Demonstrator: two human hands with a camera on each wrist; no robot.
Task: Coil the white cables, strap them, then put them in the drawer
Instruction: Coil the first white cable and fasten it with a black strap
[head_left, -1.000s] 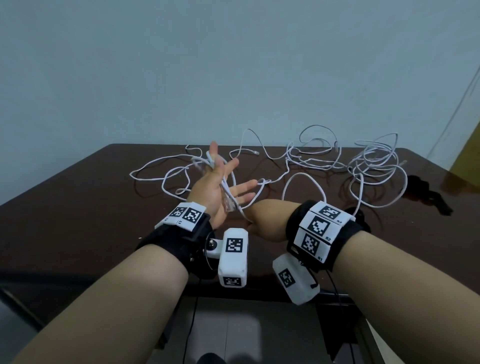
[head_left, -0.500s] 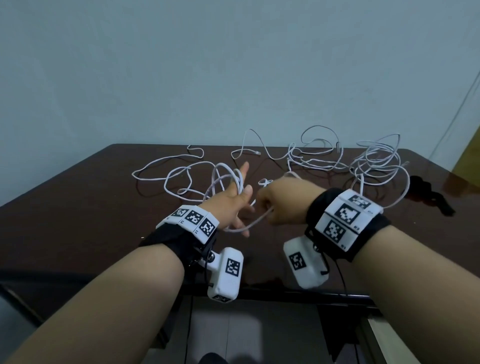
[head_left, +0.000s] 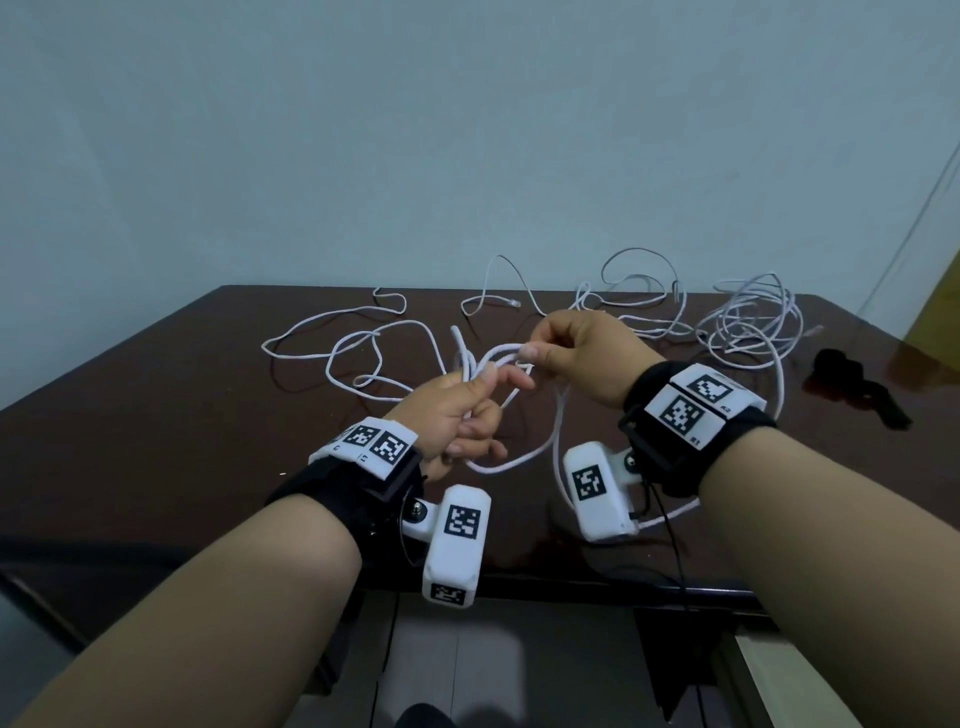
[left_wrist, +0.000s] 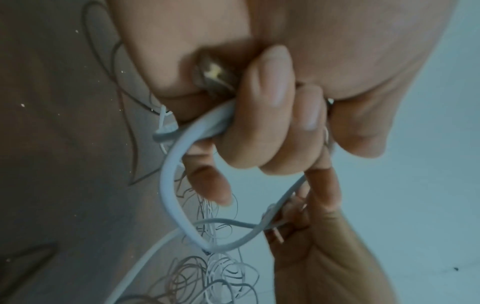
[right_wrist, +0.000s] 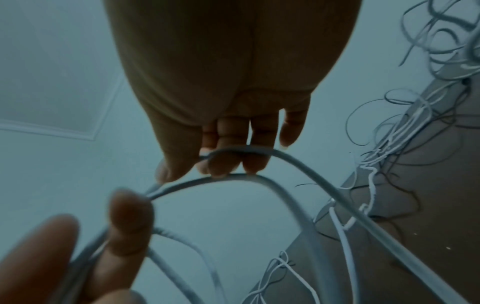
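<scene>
Now | left hand grips coiled white cable | right hand pinches its loop | apparently above table front edge

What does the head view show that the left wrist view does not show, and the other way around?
Only the head view shows the whole dark table, the black straps at its right edge, the loose tangle of cables at the far right, and both wrist bands. Only the left wrist view shows the clear plug tucked inside the left hand, under its curled fingers. Both show the left hand gripping the white cable loops and the right hand pinching the same cable beyond it.
</scene>
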